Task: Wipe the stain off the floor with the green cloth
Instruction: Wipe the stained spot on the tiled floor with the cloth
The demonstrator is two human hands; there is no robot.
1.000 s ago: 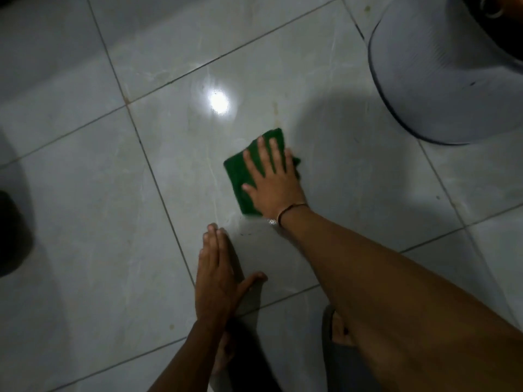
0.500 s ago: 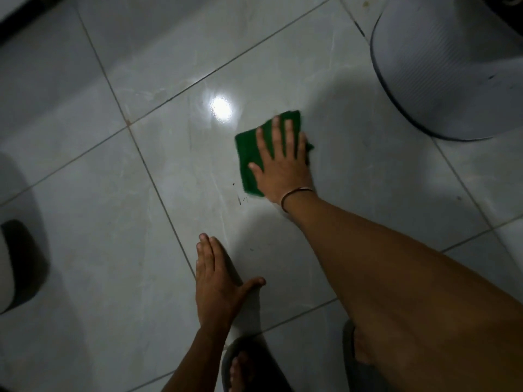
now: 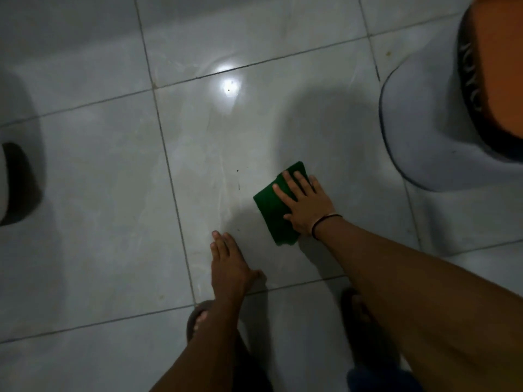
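Note:
A folded green cloth (image 3: 270, 210) lies flat on the grey tiled floor (image 3: 99, 193). My right hand (image 3: 305, 205) presses down on it with the fingers spread, a thin band around the wrist. A few small dark specks of stain (image 3: 239, 179) show on the tile just left of the cloth. My left hand (image 3: 229, 264) rests flat on the floor nearer to me, palm down, holding nothing.
A grey mat (image 3: 424, 131) with an orange object (image 3: 498, 66) on it lies at the upper right. A dark-and-white object (image 3: 11, 182) sits at the left edge. My feet in sandals (image 3: 198, 321) are at the bottom. A light glare (image 3: 229, 86) reflects off the tile.
My right hand has slid the cloth back toward me and to the right, uncovering dark specks on the tile. The left hand stays planted on the floor. The view has tilted.

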